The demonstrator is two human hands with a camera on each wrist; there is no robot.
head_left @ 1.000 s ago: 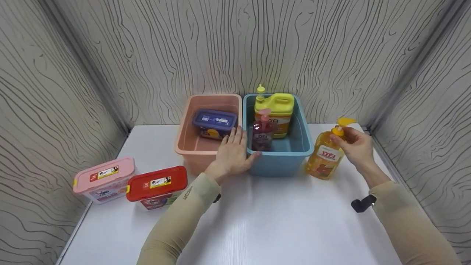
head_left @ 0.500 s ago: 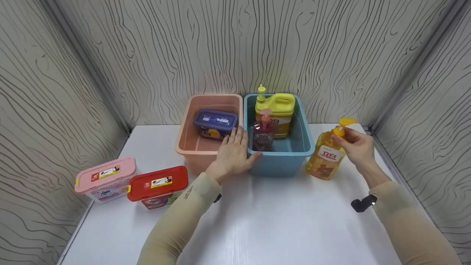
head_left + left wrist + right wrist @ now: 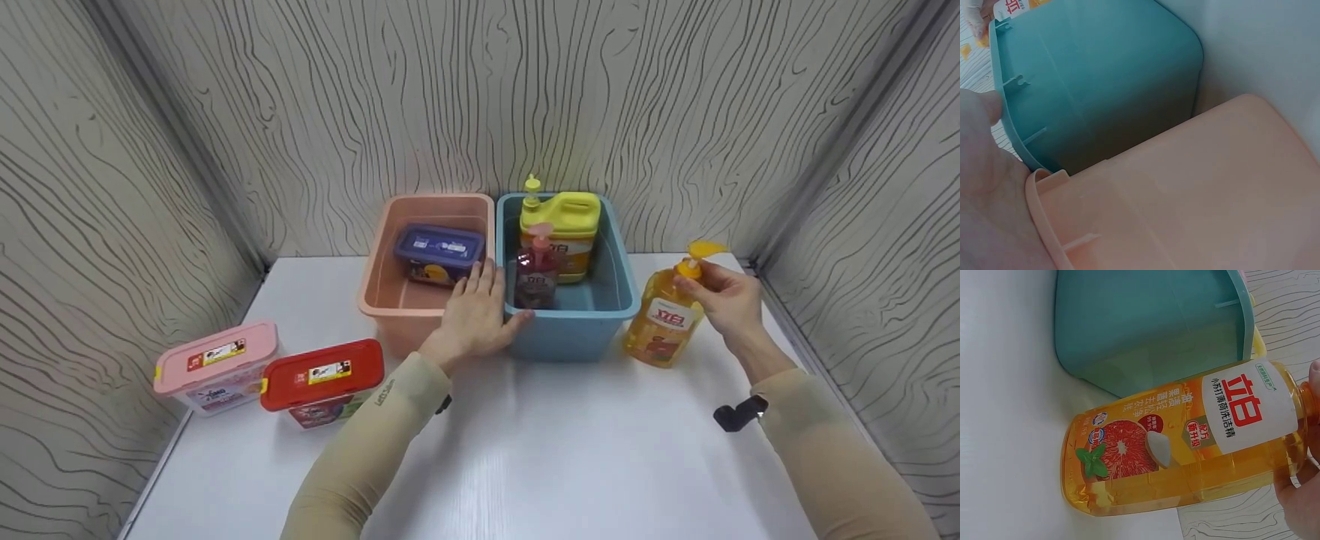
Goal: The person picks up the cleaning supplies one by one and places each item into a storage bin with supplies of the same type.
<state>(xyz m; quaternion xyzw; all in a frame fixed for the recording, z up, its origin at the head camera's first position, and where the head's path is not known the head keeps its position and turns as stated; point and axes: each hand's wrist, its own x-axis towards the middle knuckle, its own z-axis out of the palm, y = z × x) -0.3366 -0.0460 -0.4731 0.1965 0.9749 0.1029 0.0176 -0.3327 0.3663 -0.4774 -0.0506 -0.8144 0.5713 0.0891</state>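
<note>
On the desk, the blue bin and pink bin are standing side by side, with the orange bottle just beside the blue one. It's probably weighing heavy, stiff-walled and slick, so the narrow neck is offering the best grip. My right hand is pinching it there; my left hand, fingers straight, is resting across the adjoining rims.

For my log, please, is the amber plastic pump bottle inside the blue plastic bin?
Out: the bottle is beside the bin, wholly outside.
</note>
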